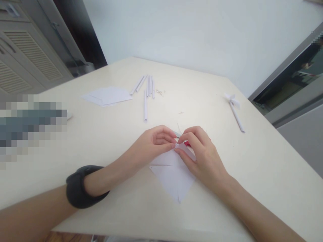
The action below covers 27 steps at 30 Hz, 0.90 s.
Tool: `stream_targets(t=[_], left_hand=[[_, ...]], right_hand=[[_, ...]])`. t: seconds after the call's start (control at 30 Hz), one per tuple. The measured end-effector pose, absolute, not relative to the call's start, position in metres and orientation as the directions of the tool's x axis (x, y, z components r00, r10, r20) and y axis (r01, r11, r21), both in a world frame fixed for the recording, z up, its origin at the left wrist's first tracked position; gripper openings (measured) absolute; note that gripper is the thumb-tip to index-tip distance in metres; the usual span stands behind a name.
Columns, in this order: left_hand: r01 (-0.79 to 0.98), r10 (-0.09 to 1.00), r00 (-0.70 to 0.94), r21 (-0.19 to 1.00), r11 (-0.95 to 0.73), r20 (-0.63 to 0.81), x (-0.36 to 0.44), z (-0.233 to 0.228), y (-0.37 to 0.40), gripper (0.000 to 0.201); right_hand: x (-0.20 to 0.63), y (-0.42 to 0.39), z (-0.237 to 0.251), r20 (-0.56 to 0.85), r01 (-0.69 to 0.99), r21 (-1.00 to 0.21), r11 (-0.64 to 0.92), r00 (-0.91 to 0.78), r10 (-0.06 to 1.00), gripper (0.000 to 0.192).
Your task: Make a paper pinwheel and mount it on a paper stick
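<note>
A square sheet of white paper (174, 178) lies cornerwise on the table, with slits running in from its near and left corners. My left hand (156, 143) pinches the sheet's far corner between thumb and fingers. At the same corner my right hand (202, 149) has its thumb and forefinger closed on the paper, close to the left fingertips. Behind the right fingers a red-handled tool (187, 144) shows in part, likely scissors; most of it is hidden. The black band (84, 186) is on my left wrist.
Several rolled paper tubes (150, 86) lie at the back of the table, one (145, 106) nearer me. Left of them is a stack of paper sheets (108, 95). A paper pinwheel (236, 111) on a tube lies at right. Small scraps (159, 92) lie beside the tubes.
</note>
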<state>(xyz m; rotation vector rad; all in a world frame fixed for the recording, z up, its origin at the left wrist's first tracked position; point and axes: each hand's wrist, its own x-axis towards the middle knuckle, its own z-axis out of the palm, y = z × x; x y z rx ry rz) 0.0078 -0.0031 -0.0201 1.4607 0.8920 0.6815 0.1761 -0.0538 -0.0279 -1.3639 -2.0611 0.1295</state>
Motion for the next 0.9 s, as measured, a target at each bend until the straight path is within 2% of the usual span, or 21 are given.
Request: stream_targets(t=[0.27, 0.5, 0.67, 0.9], left_hand=[[0.138, 0.834, 0.541, 0.990, 0.040, -0.109, 0.0074, -0.0227, -0.0018, 0.016], [0.142, 0.835, 0.539, 0.989, 0.035, -0.107, 0.0071, -0.0245, -0.0018, 0.016], [0.154, 0.842, 0.529, 0.988, 0.029, -0.107, 0.0075, -0.0227, -0.0018, 0.015], [0.163, 0.822, 0.560, 0.987, 0.018, -0.107, 0.0069, -0.0229, 0.0008, 0.015]], right_hand=[[0.1762, -0.0538, -0.0297, 0.510, 0.826, -0.266, 0.496, -0.316, 0.800, 0.006], [0.1761, -0.0531, -0.0294, 0.496, 0.827, -0.255, 0.500, -0.333, 0.802, 0.006], [0.1757, -0.0542, -0.0282, 0.477, 0.800, -0.356, 0.482, -0.287, 0.831, 0.005], [0.1777, -0.0540, -0.0227, 0.376, 0.693, -0.605, 0.392, -0.185, 0.908, 0.011]])
